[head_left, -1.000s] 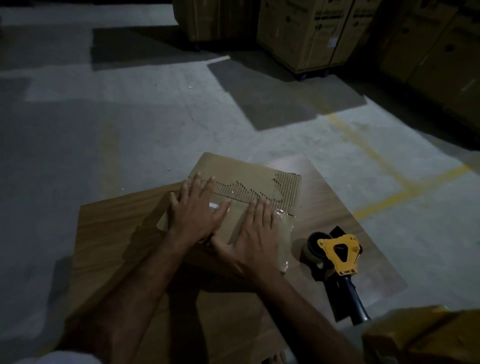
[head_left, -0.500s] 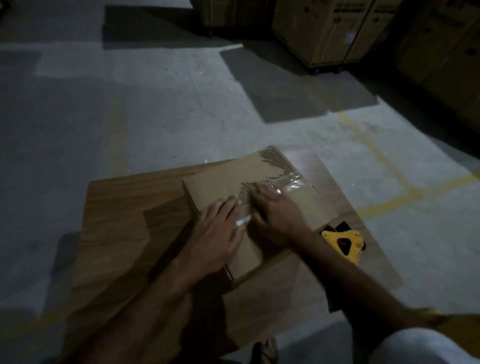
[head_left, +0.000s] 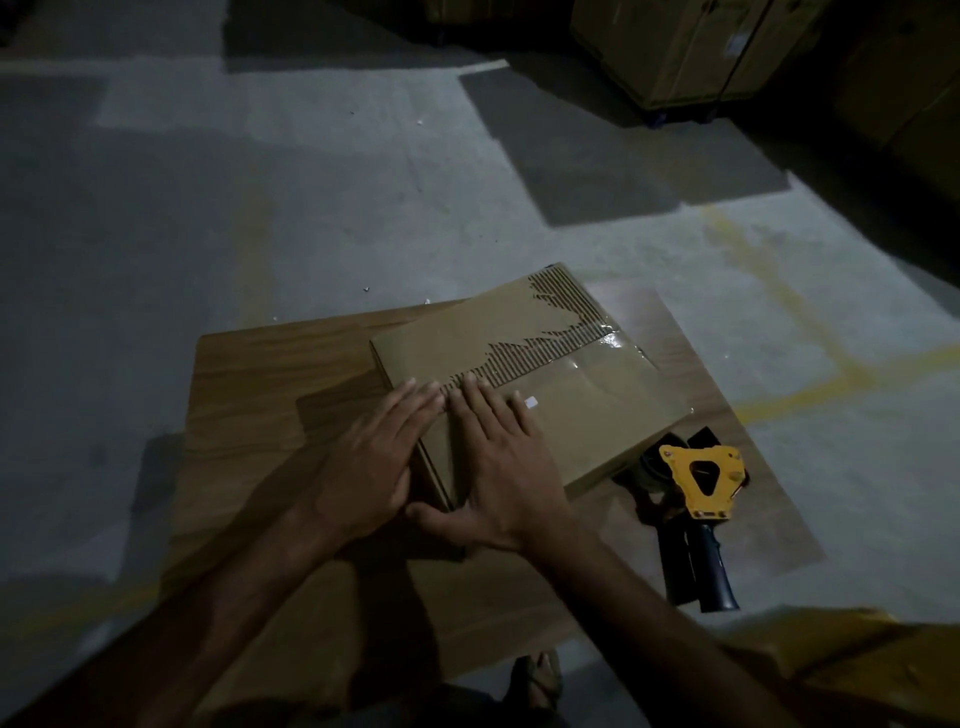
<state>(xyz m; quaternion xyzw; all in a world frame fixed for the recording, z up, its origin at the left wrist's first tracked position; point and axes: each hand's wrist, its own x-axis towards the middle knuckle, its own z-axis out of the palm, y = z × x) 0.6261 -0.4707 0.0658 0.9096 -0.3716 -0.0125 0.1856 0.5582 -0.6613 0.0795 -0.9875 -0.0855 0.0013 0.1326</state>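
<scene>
A flat brown cardboard box (head_left: 582, 415) lies on a low wooden table (head_left: 270, 395). Its top layer is torn along a strip, baring the corrugation, and clear tape (head_left: 608, 348) shines across the far right part of the lid. My left hand (head_left: 374, 457) lies flat with straight fingers over the box's near left edge. My right hand (head_left: 498, 467) presses flat on the lid beside it, thumb spread toward the near corner. The fingertips of both hands reach the torn strip.
A yellow tape dispenser (head_left: 701, 483) with a dark handle lies on the table just right of the box. Large stacked cartons (head_left: 675, 47) stand at the back right. A yellow floor line (head_left: 810, 384) runs on the concrete. A sandalled foot (head_left: 537, 680) shows below the table's edge.
The box has been turned further clockwise on the table. My right hand slid back from the tape seam to lie flat beside my left hand near the box's near left corner.
</scene>
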